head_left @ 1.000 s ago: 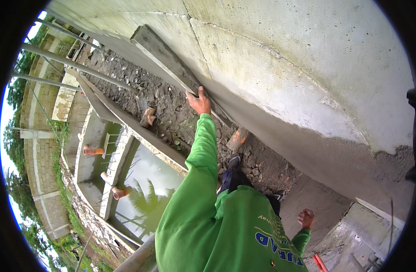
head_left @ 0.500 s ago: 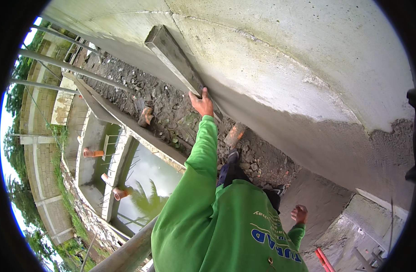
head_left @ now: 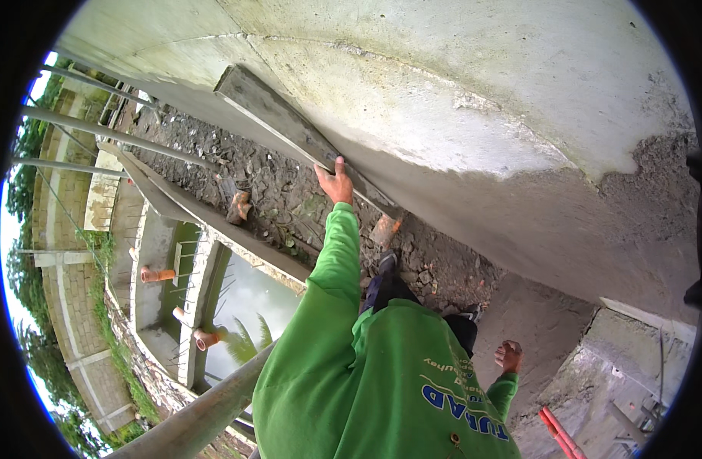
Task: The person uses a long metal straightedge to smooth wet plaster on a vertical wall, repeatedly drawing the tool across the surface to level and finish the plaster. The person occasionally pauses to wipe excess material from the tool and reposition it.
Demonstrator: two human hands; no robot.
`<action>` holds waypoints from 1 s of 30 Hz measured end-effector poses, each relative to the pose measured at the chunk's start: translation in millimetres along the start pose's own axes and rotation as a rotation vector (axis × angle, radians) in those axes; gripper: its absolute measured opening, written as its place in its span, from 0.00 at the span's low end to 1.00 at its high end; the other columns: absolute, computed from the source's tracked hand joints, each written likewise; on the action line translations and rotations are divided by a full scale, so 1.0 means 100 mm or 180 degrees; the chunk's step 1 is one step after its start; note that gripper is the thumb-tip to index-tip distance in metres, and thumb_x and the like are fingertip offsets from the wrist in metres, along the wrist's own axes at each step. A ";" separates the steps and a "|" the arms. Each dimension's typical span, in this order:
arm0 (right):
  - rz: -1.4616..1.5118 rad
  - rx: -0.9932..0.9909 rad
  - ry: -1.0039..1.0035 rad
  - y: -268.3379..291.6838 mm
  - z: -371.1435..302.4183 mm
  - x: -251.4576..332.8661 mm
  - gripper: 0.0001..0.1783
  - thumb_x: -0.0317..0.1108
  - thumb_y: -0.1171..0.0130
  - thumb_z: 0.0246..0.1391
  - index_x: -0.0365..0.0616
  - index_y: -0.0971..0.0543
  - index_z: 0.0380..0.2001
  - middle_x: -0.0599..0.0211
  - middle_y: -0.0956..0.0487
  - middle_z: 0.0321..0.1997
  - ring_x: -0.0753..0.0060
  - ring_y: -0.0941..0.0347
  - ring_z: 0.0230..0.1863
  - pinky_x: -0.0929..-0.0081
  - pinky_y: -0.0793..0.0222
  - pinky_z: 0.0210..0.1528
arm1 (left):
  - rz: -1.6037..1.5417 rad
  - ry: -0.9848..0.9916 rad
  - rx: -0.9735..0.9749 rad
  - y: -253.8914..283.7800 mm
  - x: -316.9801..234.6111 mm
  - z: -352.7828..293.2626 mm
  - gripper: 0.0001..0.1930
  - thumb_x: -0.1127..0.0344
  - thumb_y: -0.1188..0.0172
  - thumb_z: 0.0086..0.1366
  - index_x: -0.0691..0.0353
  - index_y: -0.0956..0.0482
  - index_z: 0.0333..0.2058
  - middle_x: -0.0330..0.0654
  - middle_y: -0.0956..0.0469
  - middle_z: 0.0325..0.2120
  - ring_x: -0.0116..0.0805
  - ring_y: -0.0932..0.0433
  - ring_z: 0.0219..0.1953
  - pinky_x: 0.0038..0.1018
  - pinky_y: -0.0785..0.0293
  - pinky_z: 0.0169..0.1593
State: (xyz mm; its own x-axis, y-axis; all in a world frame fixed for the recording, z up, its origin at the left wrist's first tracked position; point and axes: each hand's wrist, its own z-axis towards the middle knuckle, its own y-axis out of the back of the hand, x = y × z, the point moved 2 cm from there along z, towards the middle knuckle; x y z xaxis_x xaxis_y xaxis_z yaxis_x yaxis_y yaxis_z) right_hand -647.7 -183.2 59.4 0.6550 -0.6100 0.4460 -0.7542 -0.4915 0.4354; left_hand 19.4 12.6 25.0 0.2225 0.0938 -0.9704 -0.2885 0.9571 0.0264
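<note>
Pinches the board (head_left: 301, 136) by one edge in the left grip (head_left: 335, 185) and holds it slanting along the wall (head_left: 519, 69), above the rubble (head_left: 273, 183). Curls the right grip (head_left: 509, 356), well apart from the board; cannot tell if empty.

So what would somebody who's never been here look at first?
Probably the bright green long-sleeved top filling the lower middle. Just above it, the left hand holds a long, flat grey board beside the pale concrete wall. Next might come the murky greenish water to the left, with a palm-leaf reflection.
</note>
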 end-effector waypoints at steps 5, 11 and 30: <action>-0.0350 0.0560 0.0052 -0.31 0.07 -0.01 0.17 0.37 0.42 0.56 0.41 0.26 0.47 0.57 0.22 0.37 0.61 0.22 0.35 0.65 0.25 0.34 | -0.0230 0.0337 0.0403 -0.08 -0.32 -0.32 0.31 0.66 0.34 0.59 0.74 0.36 0.57 0.55 0.26 0.49 0.43 0.28 0.50 0.32 0.35 0.57; -0.0273 0.0712 0.0453 -0.32 0.16 0.34 0.15 0.38 0.44 0.56 0.45 0.26 0.46 0.60 0.23 0.37 0.65 0.23 0.33 0.66 0.27 0.34 | -0.0280 0.0426 0.0563 0.51 -0.31 0.26 0.27 0.73 0.32 0.55 0.69 0.30 0.53 0.48 0.22 0.45 0.38 0.23 0.45 0.29 0.29 0.50; -0.0087 0.0541 -0.0024 -0.67 -0.36 -0.32 0.19 0.35 0.44 0.58 0.37 0.28 0.50 0.50 0.22 0.41 0.54 0.21 0.38 0.58 0.22 0.39 | 0.0840 0.0539 0.0908 0.18 0.11 0.36 0.22 0.72 0.31 0.51 0.66 0.25 0.46 0.49 0.18 0.38 0.40 0.19 0.41 0.32 0.27 0.47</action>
State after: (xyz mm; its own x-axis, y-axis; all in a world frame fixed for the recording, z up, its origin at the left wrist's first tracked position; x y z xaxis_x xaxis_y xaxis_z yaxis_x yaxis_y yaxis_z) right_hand -616.4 -108.4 43.9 0.6755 -0.5994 0.4296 -0.7335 -0.6057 0.3084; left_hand 50.4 40.4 23.2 0.0124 0.3223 -0.9466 -0.0405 0.9460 0.3216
